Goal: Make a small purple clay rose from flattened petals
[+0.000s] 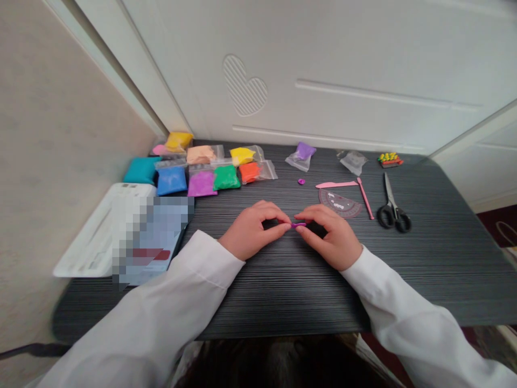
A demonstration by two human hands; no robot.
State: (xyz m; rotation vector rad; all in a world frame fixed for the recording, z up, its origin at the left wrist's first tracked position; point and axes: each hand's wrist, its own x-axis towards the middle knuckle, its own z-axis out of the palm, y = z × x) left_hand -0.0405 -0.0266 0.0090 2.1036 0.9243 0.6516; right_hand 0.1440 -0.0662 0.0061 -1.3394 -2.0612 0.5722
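Over the table (283, 302), the left hand (254, 229) and right hand (329, 234) pinched purple clay (299, 224) between closed fingertips (285, 218), probably shaping it, and the next move seemingly needed gentle pressure.

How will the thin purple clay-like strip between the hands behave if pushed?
The thin purple clay-like strip probably bends easily, as it looks slender and doughy. Likely very light: it's tiny beside the left hand and right hand. It may dent or flatten under a firm push, given how little thickness shows.
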